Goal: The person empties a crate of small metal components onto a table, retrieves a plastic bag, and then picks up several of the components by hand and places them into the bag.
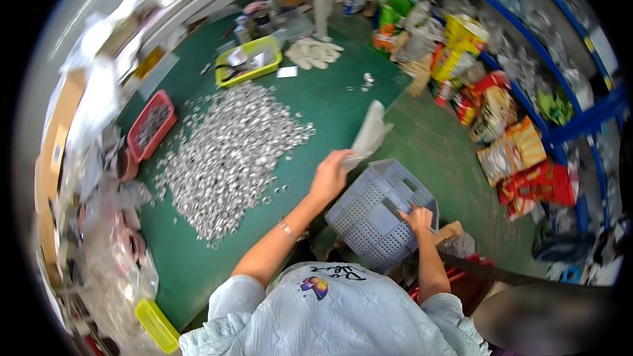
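Note:
My left hand [331, 175] is closed on the end of a thin whitish plastic bag [372, 129], which stretches away from it past the right edge of the table. My right hand [417, 219] grips the rim of a grey-blue plastic basket [364, 214] with perforated walls. The basket is tilted and sits beside the table, just in front of my body. Left of my left arm, a wide heap of small silvery metal rings [231, 151] covers much of the green tabletop [316, 191].
On the table are a red tray [173, 122] of small dark parts, a yellow-green tray [227, 81] and white gloves [314, 53]. Plastic bags clutter the left side. Blue shelving [580, 118] and colourful sacks [513, 151] line the right. A yellow-green bin [157, 327] stands lower left.

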A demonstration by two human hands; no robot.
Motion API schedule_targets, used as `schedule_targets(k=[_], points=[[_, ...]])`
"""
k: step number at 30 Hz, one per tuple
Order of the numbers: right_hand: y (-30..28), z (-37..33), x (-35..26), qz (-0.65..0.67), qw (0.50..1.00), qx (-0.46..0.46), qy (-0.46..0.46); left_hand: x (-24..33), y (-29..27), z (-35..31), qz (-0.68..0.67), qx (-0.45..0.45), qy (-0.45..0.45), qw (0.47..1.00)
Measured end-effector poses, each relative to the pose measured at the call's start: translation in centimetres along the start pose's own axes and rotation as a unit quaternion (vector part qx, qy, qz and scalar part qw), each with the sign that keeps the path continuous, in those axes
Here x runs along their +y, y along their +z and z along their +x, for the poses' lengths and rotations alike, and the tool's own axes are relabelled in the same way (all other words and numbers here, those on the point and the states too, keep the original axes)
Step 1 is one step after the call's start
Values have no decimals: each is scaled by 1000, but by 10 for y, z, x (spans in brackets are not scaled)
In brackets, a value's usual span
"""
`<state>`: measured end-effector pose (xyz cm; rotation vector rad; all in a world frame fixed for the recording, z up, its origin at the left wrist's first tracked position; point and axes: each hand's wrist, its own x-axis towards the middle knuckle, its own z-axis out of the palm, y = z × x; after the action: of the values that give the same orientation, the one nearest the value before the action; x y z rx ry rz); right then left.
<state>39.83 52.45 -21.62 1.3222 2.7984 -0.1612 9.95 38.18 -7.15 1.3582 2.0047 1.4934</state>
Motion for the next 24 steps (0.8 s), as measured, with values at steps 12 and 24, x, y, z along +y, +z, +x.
schedule_targets(k=[12,24], points=[[-16,-23,24,59,996,13,-70,-55,215,5,215,-507,10,835],[31,-17,65,13,996,-82,45,-77,4,-181,127,-125,-49,983]])
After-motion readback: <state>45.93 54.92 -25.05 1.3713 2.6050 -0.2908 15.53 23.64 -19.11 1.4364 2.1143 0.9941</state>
